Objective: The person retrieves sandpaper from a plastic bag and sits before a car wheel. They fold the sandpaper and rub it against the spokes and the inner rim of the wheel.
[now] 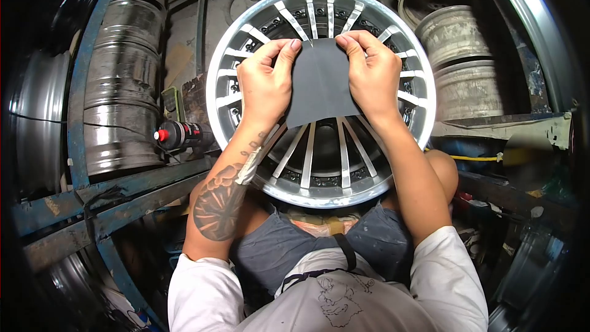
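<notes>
Sheet (pixel 324 86) — top corners pinched, bottom edge free — over wheel (pixel 428 107).

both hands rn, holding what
Left hand: closed, pinching a dark grey sheet at its upper corner
Right hand: closed, pinching the opposite upper corner

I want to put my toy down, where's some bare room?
Maybe the floor patch between the left stacked rims and the upright bar. A hand might fit over the spokes, just below the grey sheet. It's crowded around the bottle.
</notes>
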The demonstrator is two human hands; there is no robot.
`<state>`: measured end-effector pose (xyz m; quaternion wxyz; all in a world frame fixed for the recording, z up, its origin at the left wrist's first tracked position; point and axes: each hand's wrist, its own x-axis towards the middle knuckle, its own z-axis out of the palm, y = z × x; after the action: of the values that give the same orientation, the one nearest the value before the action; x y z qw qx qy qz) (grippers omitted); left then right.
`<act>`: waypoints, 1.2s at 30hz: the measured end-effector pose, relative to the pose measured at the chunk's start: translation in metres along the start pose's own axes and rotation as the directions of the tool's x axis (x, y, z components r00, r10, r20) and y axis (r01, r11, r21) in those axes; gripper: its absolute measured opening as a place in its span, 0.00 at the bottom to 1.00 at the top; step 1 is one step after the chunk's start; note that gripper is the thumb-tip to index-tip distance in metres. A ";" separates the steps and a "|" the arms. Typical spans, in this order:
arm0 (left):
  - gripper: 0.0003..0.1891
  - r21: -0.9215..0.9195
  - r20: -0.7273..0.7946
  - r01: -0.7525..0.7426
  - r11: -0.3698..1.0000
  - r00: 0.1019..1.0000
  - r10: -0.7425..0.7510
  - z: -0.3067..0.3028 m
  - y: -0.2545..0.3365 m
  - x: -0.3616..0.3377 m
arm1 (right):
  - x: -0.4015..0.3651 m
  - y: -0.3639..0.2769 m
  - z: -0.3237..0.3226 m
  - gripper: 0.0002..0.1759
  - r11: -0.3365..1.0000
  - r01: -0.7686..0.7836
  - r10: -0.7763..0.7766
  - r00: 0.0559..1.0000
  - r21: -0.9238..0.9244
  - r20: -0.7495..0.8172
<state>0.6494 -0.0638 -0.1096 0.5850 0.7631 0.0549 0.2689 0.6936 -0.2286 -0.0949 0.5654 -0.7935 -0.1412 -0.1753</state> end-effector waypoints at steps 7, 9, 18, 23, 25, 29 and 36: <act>0.16 0.383 -0.185 0.043 0.923 0.982 0.031 -0.067 -0.018 0.036 | 0.037 0.011 -0.049 0.09 0.976 0.063 -0.096 0.983 -0.209 -0.155; 0.13 0.261 -0.125 0.100 0.960 0.990 -0.069 -0.060 -0.011 0.025 | 0.023 -0.006 -0.052 0.09 0.975 0.069 -0.079 0.996 -0.211 -0.041; 0.22 -0.647 0.511 0.706 0.287 0.681 -0.524 0.007 0.023 -0.026 | -0.023 -0.025 -0.017 0.04 0.960 0.276 -0.280 0.945 0.045 0.171; 0.36 -0.708 0.670 0.705 0.046 0.690 -0.274 0.007 0.015 -0.032 | -0.031 -0.021 -0.015 0.07 0.937 0.342 -0.330 0.935 -0.077 0.130; 0.36 -0.705 0.660 0.706 0.067 0.689 -0.301 0.005 0.011 -0.034 | -0.035 -0.023 -0.013 0.08 0.949 0.311 -0.303 0.946 -0.052 0.116; 0.41 -0.675 0.624 0.728 0.116 0.648 -0.436 0.009 0.023 -0.039 | -0.038 -0.024 -0.010 0.10 0.960 0.280 -0.278 0.957 -0.017 0.086; 0.41 -0.605 0.612 0.770 0.201 0.612 -0.501 0.008 0.043 -0.036 | -0.041 -0.022 -0.004 0.10 0.978 0.207 -0.207 0.973 0.006 0.098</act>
<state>0.6125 -0.0985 -0.0839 0.9280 0.3191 0.1496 -0.1212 0.6470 -0.2265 -0.0935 0.5346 -0.7835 -0.2503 -0.1944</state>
